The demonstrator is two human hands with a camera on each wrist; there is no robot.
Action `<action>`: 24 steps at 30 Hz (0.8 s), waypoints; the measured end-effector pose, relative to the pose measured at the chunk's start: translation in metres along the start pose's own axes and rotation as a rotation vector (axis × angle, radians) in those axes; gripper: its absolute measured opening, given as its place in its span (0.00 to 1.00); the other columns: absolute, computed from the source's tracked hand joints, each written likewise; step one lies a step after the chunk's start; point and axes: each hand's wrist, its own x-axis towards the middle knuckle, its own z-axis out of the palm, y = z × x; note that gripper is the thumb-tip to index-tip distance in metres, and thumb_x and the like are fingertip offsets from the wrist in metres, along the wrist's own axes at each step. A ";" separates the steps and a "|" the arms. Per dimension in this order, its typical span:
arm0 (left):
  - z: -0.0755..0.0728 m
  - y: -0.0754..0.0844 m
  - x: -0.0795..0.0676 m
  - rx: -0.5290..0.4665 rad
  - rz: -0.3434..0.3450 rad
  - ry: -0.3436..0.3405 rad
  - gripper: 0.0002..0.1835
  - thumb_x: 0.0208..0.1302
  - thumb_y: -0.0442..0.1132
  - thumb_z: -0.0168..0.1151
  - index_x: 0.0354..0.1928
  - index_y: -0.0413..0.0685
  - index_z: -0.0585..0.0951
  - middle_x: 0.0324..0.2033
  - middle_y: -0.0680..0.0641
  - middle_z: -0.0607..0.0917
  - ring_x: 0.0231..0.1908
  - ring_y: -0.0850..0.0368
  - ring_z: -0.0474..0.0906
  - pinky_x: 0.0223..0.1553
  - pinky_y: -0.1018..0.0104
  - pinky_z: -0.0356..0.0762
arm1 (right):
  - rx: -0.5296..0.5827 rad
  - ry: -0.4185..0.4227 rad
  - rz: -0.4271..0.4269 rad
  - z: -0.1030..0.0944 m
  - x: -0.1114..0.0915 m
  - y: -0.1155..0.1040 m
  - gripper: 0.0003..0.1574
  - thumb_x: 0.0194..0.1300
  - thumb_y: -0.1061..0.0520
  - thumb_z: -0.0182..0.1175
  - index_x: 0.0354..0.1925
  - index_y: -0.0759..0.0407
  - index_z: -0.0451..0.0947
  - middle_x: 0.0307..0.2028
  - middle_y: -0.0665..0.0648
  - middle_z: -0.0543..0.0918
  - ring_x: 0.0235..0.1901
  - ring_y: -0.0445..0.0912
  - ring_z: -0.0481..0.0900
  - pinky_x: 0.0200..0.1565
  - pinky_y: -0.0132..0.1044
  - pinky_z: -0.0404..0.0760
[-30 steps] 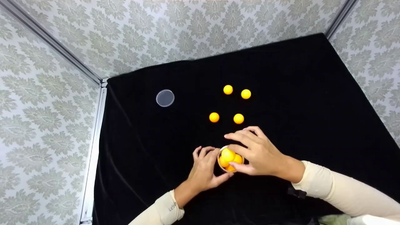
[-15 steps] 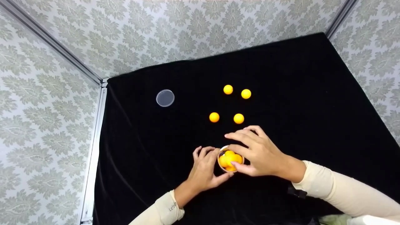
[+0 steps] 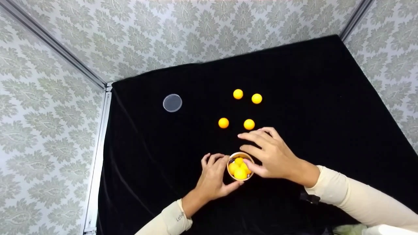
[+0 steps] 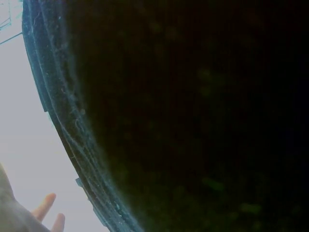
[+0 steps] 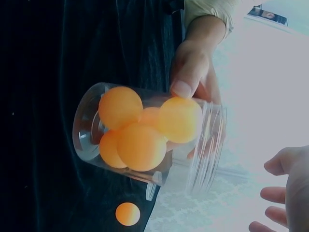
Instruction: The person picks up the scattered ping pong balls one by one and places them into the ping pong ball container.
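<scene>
My left hand (image 3: 212, 178) grips the side of a clear plastic jar (image 5: 207, 152) with a threaded neck. In the right wrist view the thumb lies along the near wall and the fingers show behind it. Inside the jar are several orange table tennis balls (image 5: 141, 147). My right hand (image 3: 271, 155) hovers over the right side of the jar mouth, thumb and fingers spread, holding nothing. Its thumb overlaps the opening in the head view. Dark cloth fills most of the left wrist view, with some fingertips (image 4: 46, 208) at the lower left.
Several more orange table tennis balls (image 3: 249, 124) lie spread on the black cloth (image 3: 310, 98) beyond the jar. A round clear lid (image 3: 172, 103) lies farther left. Patterned walls (image 3: 209, 29) and a metal frame (image 3: 98, 156) border the cloth.
The ball that was between my right thumb and fingers at the mouth has dropped into the jar. My right hand has risen slightly off the rim. The left hand stays put.
</scene>
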 end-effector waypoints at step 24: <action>0.000 -0.001 -0.001 -0.001 0.004 0.017 0.43 0.42 0.71 0.62 0.54 0.47 0.74 0.46 0.54 0.78 0.51 0.55 0.70 0.54 0.38 0.58 | -0.121 -0.033 0.332 0.035 -0.028 0.094 0.24 0.51 0.43 0.64 0.44 0.52 0.80 0.55 0.50 0.77 0.50 0.47 0.76 0.50 0.49 0.68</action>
